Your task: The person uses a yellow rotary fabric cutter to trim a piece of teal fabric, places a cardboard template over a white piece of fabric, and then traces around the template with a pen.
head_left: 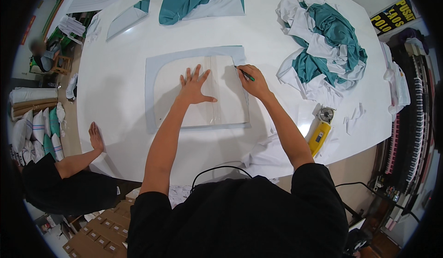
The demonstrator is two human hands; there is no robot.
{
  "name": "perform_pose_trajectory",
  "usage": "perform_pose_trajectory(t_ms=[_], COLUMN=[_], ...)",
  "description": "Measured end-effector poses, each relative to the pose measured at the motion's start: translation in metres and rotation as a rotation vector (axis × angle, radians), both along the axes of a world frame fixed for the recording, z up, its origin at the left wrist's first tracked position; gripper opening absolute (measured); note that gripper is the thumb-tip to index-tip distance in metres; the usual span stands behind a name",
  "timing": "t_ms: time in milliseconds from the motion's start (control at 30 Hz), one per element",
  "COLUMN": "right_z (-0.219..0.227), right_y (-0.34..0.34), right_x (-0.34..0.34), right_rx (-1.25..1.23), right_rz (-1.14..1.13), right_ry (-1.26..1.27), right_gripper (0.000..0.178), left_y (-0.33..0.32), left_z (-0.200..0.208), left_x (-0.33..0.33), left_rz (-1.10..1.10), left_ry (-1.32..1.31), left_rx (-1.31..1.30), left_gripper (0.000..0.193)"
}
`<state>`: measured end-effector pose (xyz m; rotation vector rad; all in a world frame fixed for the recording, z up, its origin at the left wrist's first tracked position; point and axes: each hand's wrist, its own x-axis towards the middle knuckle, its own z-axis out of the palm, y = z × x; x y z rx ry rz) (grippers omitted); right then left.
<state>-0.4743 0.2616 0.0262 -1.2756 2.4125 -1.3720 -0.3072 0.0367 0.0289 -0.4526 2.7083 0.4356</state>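
Note:
My left hand (pixel 195 88) lies flat with fingers spread on a pale pattern template (pixel 173 108), which has a curved upper left corner and a taped strip down it. Beneath the template is light grey-blue fabric (pixel 150 75), showing as a border around it. A sliver of teal edges the fabric's top right. In my right hand (pixel 254 81) is a dark pen with a green end (pixel 248 76), its tip at the template's upper right edge.
A heap of teal and white cloth (pixel 330 41) lies at the right, with a yellow rotary cloth cutter (pixel 319 137) nearer me. Folded teal and grey pieces (pixel 203 6) rest at the back. Another person's hand (pixel 95 138) touches the table's left edge. Cardboard boxes (pixel 104 228) stand lower left.

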Motion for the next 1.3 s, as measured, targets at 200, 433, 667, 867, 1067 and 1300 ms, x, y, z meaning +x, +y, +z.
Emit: perform_pose_trajectory(t_ms=[200,433,667,867,1067,1300], right_z=[-0.002,0.002,0.002,0.006,0.014,0.008], right_y=[0.003,0.015,0.028,0.041,0.055,0.075], right_x=[0.004,0.018,0.027,0.042,0.057,0.075], right_rx=[-0.039,0.021,0.001,0.000,0.022,-0.005], right_rz=[0.005,0.019,0.037,0.036,0.030,0.009], right_ry=[0.037,0.040,0.053,0.043,0.032,0.056], right_gripper=[0.017,0.015,0.015,0.015,0.013,0.013], left_y=[0.000,-0.002,-0.002,-0.003,-0.002,-0.002], left_z=[-0.003,-0.013,-0.009,-0.011,-0.012,-0.011], left_x=[-0.002,0.001,0.000,0.001,0.002,0.000], left_rz=[-0.007,-0.009,-0.012,-0.005,-0.002,0.000], left_ry=[-0.012,0.025,0.014,0.026,0.036,0.018], left_rx=[-0.019,-0.037,-0.030,-0.027,-0.021,-0.049], left_gripper=[0.136,0.137,0.137,0.137,0.137,0.137])
